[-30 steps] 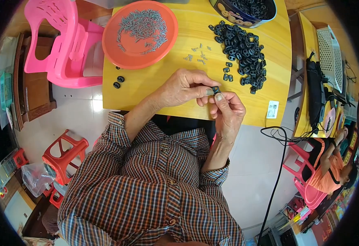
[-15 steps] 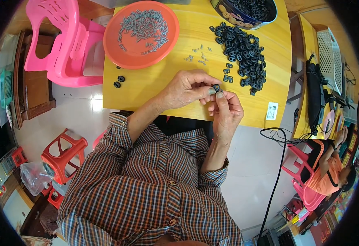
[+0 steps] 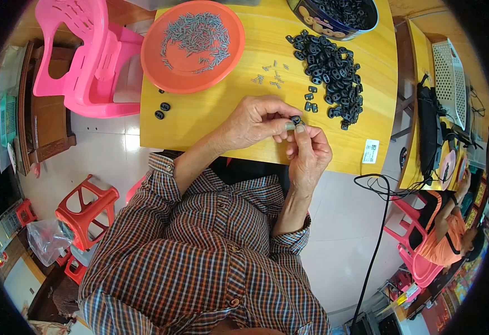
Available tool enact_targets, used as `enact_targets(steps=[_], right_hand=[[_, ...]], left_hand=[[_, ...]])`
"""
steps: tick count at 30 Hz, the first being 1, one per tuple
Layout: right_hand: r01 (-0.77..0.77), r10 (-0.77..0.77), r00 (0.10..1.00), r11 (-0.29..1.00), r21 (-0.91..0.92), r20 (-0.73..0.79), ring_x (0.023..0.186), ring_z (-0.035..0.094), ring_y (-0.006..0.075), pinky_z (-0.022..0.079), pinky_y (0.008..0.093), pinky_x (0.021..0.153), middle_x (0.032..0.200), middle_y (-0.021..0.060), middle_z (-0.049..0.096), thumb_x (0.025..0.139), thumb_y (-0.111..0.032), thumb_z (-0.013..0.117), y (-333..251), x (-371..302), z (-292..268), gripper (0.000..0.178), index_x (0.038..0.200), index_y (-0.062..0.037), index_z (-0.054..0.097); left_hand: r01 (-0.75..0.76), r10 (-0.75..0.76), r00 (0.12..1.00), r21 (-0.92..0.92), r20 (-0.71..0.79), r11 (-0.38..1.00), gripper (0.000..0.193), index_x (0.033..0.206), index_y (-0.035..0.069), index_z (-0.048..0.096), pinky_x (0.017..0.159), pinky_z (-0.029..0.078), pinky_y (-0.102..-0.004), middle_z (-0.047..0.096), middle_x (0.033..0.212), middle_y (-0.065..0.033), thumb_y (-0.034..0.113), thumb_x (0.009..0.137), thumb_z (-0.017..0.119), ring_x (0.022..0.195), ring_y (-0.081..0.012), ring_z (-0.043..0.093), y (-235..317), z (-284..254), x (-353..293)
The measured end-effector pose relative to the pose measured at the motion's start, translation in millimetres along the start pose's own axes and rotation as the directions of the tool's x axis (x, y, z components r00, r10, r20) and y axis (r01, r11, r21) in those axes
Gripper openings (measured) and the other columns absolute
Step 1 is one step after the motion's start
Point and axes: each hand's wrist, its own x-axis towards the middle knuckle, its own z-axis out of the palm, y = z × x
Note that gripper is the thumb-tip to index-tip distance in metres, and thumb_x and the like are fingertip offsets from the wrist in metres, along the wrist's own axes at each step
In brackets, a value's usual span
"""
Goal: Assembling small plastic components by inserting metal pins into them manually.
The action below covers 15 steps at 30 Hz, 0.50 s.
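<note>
Between the fingertips of both hands is a small black cord lock (image 3: 295,119), mostly covered by the thumbs. My left hand (image 3: 258,121) pinches it from the left, thumb and index finger closed. On the right, my right hand (image 3: 309,148) is closed on it with thumb and fingers. Both hands are just above the table's near edge. Beyond them, several small grey metal pieces (image 3: 272,75), perhaps springs, lie loose. A heap of black two-hole cord locks (image 3: 334,75) spreads to the right, with a few single ones (image 3: 310,106) near my right hand.
An orange-red plate (image 3: 155,64) of grey metal pieces stands far left on the yellow table (image 3: 211,106). Two black pieces (image 3: 162,110) lie below it. A round tin (image 3: 334,30) of black parts is far right. A pink chair (image 3: 88,67) stands left; a person (image 3: 445,234) sits at right.
Hardly anything differs. My hands stay together over the same spot, with only a slight shift of the fingertips and the cord lock.
</note>
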Motion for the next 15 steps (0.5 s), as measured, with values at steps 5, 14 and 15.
enact_targets(steps=[5, 14, 15], right_hand=[[0.007, -0.007, 1.000, 1.000, 0.002, -0.016, 0.047, 0.046, 0.0034, 0.034, 0.0161, 0.042, 0.067, 0.0029, 0.061, 0.087, -0.012, 0.062, 1.2, -1.0, -0.3, 0.011, 0.084, -0.0017, 0.059], [0.041, -0.042, 0.999, 0.999, 0.016, 0.029, 0.051, 0.046, 0.0028, 0.034, 0.0158, 0.043, 0.070, 0.0012, 0.061, 0.088, -0.012, 0.062, 3.2, -1.6, -0.4, 0.011, 0.086, -0.0015, 0.061], [0.041, -0.041, 0.999, 0.999, 0.016, 0.030, 0.051, 0.046, 0.0028, 0.034, 0.0158, 0.043, 0.070, 0.0012, 0.061, 0.088, -0.012, 0.062, 2.1, -1.6, -0.1, 0.011, 0.086, -0.0015, 0.061]], left_hand=[[-0.120, 0.118, 0.992, 0.076, 0.033, 0.990, 0.022, 0.109, -0.002, 0.061, 0.061, 0.052, -0.0207, 0.060, 0.085, -0.0051, -0.001, 0.087, 0.057, 0.070, -0.0088, 0.061, -0.5, -1.5, 1.0], [-0.075, 0.073, 0.996, 0.036, 0.041, 0.997, 0.022, 0.109, -0.001, 0.061, 0.061, 0.052, -0.0204, 0.060, 0.088, -0.0053, -0.001, 0.087, 0.058, 0.071, -0.0090, 0.062, 0.5, -3.2, 0.4], [-0.075, 0.073, 0.997, 0.037, 0.040, 0.997, 0.022, 0.109, -0.001, 0.061, 0.061, 0.052, -0.0204, 0.060, 0.088, -0.0053, -0.001, 0.087, 0.058, 0.071, -0.0090, 0.062, 1.5, -3.5, 0.5]])
